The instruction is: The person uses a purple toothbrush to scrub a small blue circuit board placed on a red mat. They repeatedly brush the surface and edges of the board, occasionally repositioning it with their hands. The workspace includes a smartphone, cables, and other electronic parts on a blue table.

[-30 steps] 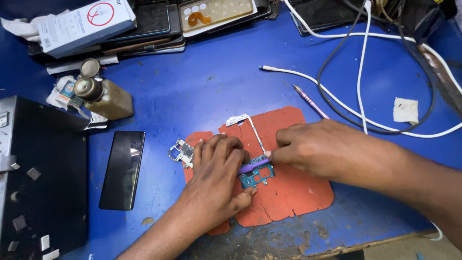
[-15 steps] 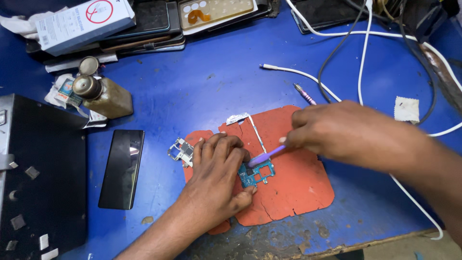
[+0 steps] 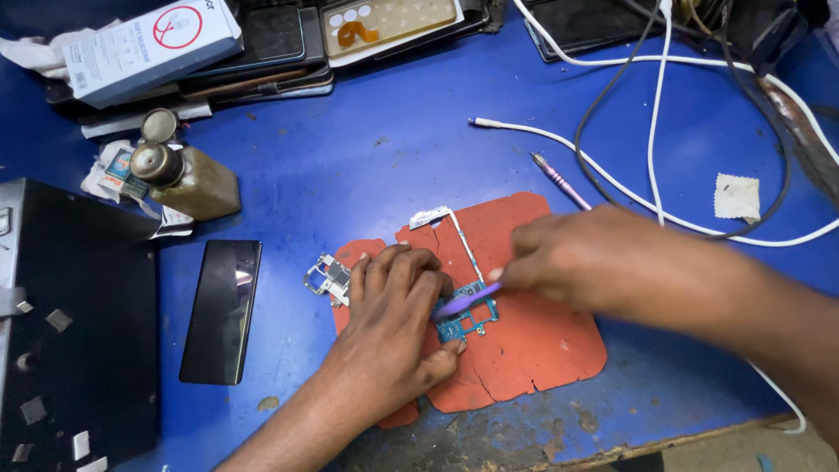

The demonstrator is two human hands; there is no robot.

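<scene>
The left hand lies flat, fingers spread and pressed down, pinning a small blue circuit board on the cracked red mat near the front edge of the blue table. The right hand, blurred, pinches a purple brush whose tip touches the board. A black phone lies left of the mat.

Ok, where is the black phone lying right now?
In the head view, the black phone lies flat on the blue table, left of the left hand, beside the black box and below the brown bottle.
</scene>
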